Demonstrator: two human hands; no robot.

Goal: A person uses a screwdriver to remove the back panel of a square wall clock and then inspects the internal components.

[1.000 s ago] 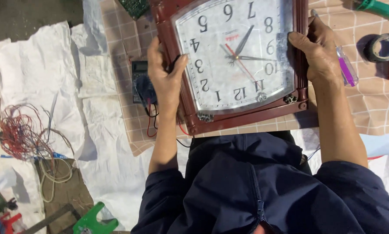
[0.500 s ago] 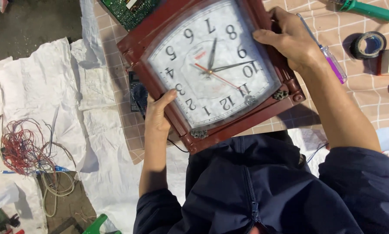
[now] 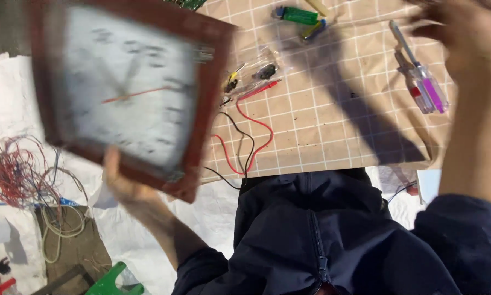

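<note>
The wall clock (image 3: 128,93) is held up in the air at the left side of the view, tilted and blurred, above white cloth (image 3: 212,218) and the left edge of the tabletop (image 3: 333,125). The tabletop is covered with a beige sheet printed in a grid of small squares, and a dark shadow falls across it. On the ground at the left lies white woven cloth, and on it a loose tangle of thin red and pale wires (image 3: 21,175). A green plastic piece (image 3: 111,281) shows at the bottom edge.

The left hand (image 3: 126,183) carries the clock from below: the thumb presses on the lower edge of the frame and the fingers go behind it, so they are hidden but they clearly grasp the clock. The right hand (image 3: 464,33) is raised at the top right, well apart from the clock; it is blurred and I cannot tell if its fingers are released or clenched.

The clock has a square frame of dark red-brown wood colour with a white face, dark numerals and a thin red second hand. On the tabletop lie a screwdriver (image 3: 426,82) with a clear handle with purple inside and a metal shaft, a green lighter (image 3: 296,15), and red and black test leads (image 3: 245,136) that curl over the front edge. The person wears a dark blue jacket (image 3: 322,240) with a zip.
</note>
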